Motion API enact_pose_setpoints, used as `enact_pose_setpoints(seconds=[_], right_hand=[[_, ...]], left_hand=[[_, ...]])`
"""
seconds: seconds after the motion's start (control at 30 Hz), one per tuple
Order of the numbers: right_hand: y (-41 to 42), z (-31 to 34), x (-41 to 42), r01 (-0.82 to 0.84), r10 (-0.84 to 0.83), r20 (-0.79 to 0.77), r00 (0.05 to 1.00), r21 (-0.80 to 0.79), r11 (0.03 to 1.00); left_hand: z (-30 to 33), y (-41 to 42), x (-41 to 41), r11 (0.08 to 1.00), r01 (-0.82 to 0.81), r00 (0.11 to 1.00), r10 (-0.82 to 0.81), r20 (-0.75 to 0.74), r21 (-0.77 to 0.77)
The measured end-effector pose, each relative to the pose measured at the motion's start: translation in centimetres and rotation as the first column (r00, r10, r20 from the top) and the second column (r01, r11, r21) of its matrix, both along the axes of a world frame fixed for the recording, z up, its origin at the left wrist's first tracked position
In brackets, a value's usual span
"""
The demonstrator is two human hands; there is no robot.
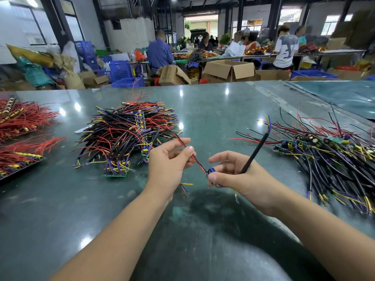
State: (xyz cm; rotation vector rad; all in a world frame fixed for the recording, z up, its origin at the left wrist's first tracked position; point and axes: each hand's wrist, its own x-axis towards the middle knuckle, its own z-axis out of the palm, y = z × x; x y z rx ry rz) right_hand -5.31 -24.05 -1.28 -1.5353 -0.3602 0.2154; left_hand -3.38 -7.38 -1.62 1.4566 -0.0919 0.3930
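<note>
Pinching a red-and-black wire pair (198, 163) between thumb and forefinger, my left hand (168, 165) holds it taut toward my right hand (239, 177) — whose curled fingers grip a small board (211, 171) and a black cable (255, 151) rising past the thumb. Both are held just above the table (213, 118). One wire heap (129, 130) lies beyond the left hand, another heap (328, 159) outside the right.

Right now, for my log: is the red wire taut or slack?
Taut: the red wire runs straight from the pinching left hand to the board held in the right hand.
</note>
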Motion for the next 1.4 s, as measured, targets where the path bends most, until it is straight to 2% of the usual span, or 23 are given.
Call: enact_pose_setpoints(seconds=[0.13,0.27,0.37,0.5,0.73,0.8,0.93,1.07,1.13,1.23,1.4], right_hand=[[0.0,0.3,-0.2,-0.011,0.011,0.014,1.000,0.002,1.000],[0.0,0.1,-0.3,0.067,-0.068,0.009,0.998,0.045,0.997],[-0.1,0.1,-0.2,0.103,-0.103,0.014,0.995,0.042,0.994],[-0.2,-0.2,0.0,0.116,-0.116,0.007,0.993,0.041,0.992],[-0.2,-0.5,0.2,0.112,-0.112,0.023,0.993,0.028,0.993],[-0.2,-0.5,0.2,0.116,-0.117,0.026,0.993,0.035,0.993],[-0.1,-0.5,0.1,0.106,-0.107,0.032,0.994,0.036,0.994],[-0.2,-0.5,0.1,0.122,-0.125,0.048,0.991,0.059,0.991],[-0.2,-0.4,0.1,0.121,-0.125,0.058,0.990,0.072,0.990],[-0.2,-0.4,0.0,0.097,-0.103,0.066,0.992,0.090,0.991],[-0.2,-0.5,0.0,0.087,-0.094,0.074,0.993,0.097,0.991]], left_hand=[[-0.1,0.0,0.0,1.000,0.014,0.999,-0.014,-0.035,-0.014],[0.3,0.2,0.0,0.982,0.110,0.985,-0.128,-0.113,-0.156],[0.4,0.0,0.0,0.967,0.151,0.976,-0.179,-0.123,-0.207],[0.4,0.0,-0.1,0.978,0.119,0.982,-0.141,-0.125,-0.171],[0.4,0.1,0.1,1.000,-0.026,0.987,0.027,-0.160,0.005],[0.5,0.2,0.2,0.999,-0.032,0.985,0.029,-0.171,-0.014],[0.7,0.2,0.1,0.987,0.058,0.974,-0.088,-0.209,-0.147],[0.6,0.3,0.0,0.987,0.136,0.953,-0.154,-0.261,-0.083],[0.6,0.1,-0.3,0.967,0.252,0.920,-0.251,-0.301,-0.038],[0.3,-0.4,-0.8,0.916,0.396,0.899,-0.370,-0.235,0.071],[0.0,-0.5,-0.8,0.922,0.338,0.941,-0.323,-0.104,0.189]])
